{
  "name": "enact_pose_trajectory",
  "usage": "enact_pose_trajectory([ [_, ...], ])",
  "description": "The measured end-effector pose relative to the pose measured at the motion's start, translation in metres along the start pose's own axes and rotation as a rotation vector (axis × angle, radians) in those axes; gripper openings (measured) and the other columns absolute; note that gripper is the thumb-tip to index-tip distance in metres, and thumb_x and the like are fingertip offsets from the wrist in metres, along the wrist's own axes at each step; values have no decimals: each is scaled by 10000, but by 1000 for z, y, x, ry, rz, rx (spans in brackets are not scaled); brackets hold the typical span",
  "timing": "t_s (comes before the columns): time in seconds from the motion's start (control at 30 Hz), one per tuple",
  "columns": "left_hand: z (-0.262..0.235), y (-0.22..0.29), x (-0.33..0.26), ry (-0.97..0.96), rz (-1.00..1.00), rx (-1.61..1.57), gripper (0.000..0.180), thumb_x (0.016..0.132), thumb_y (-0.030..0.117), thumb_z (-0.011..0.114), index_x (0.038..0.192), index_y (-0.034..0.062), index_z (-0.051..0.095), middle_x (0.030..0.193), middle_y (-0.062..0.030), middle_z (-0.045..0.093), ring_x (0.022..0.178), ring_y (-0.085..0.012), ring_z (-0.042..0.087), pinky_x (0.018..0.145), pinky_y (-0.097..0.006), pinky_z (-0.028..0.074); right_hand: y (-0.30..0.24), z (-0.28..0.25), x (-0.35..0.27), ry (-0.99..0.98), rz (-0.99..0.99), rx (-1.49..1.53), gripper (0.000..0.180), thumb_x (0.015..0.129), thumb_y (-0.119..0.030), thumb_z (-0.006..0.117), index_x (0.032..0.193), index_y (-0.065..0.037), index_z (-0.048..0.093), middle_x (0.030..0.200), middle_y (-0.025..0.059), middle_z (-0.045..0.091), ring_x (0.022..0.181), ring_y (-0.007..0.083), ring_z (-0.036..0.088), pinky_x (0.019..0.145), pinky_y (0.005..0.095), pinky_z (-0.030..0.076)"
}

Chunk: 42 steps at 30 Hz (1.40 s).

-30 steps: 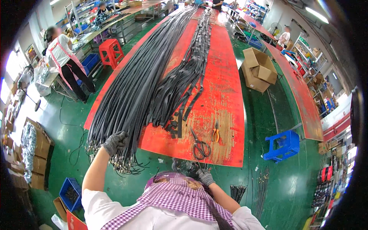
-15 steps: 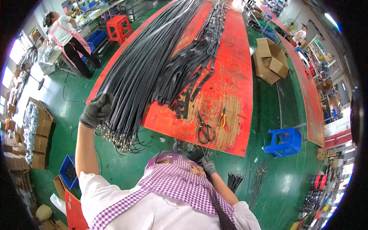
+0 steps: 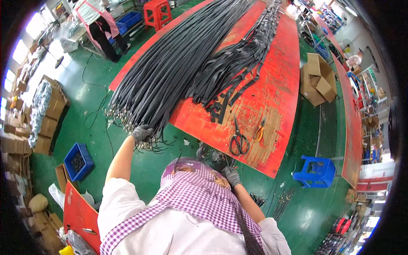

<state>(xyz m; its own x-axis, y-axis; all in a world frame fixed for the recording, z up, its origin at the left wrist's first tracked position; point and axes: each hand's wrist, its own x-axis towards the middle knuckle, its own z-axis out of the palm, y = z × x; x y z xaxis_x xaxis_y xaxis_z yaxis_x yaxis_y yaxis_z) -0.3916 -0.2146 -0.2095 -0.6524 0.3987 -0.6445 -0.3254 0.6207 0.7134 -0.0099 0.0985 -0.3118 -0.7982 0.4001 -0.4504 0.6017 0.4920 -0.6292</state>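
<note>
A thick bundle of long black cables (image 3: 170,72) runs down the table, its wire-tipped ends hanging over the near left edge. My left hand (image 3: 142,134), in a grey glove, has its fingers curled round a few of the cable ends there. Just below the table's near edge, my gloved right hand (image 3: 231,176) is closed beside a dark tangled bunch (image 3: 214,156); what it grips is too small to make out. Black-handled scissors (image 3: 239,142) and orange-handled pliers (image 3: 259,129) lie on the red table (image 3: 272,97). Flat black strips (image 3: 231,63) lie right of the cables.
A blue stool (image 3: 315,171) and an open cardboard box (image 3: 316,80) stand right of the table. On the left are a blue bin (image 3: 78,161) and stacked cartons (image 3: 49,114). Thin dark wires (image 3: 284,203) lie on the floor at right. Another person (image 3: 100,27) stands far left.
My left hand has come down and right, from the upper side of the cable bundle to its hanging ends. My right hand stays near the table edge. The whole view has shifted.
</note>
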Motion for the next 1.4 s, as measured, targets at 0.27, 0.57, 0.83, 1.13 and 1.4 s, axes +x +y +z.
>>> enact_pose_trajectory([
  [0.27,13,-47,11,171,130,135,272,756,181,527,1002,67,535,765,-32,570,655,-119,502,616,-266,431,-2,-2,-6,39,201,-14,402,804,-388,341,909,-56,543,870,218,540,845,353,506,728,408,391],
  [0.57,-6,-71,7,82,114,367,375,696,235,558,1016,45,516,835,-82,589,720,-174,547,662,-297,440,22,18,-4,93,119,-48,471,782,-468,376,888,-53,570,805,211,554,743,363,531,658,416,402],
  [0.83,-29,-130,-31,-329,201,-543,359,748,142,587,1081,103,459,781,-9,538,648,-118,506,594,-278,447,35,23,-3,13,126,-46,459,782,-440,398,830,-20,575,782,235,546,729,366,522,644,419,396],
  [1.13,2,-128,-39,227,-261,-594,320,743,187,599,1023,61,507,775,-29,571,661,-129,538,582,-284,470,33,34,-14,17,-63,-67,367,801,-379,384,836,-68,576,771,180,562,742,343,527,635,399,411],
  [1.4,28,-132,-45,232,-107,670,346,811,286,416,1015,29,526,984,-162,550,932,-312,513,786,-369,404,42,39,-37,-81,180,-52,398,796,-409,365,960,-87,533,1017,168,512,914,335,491,756,393,390],
])
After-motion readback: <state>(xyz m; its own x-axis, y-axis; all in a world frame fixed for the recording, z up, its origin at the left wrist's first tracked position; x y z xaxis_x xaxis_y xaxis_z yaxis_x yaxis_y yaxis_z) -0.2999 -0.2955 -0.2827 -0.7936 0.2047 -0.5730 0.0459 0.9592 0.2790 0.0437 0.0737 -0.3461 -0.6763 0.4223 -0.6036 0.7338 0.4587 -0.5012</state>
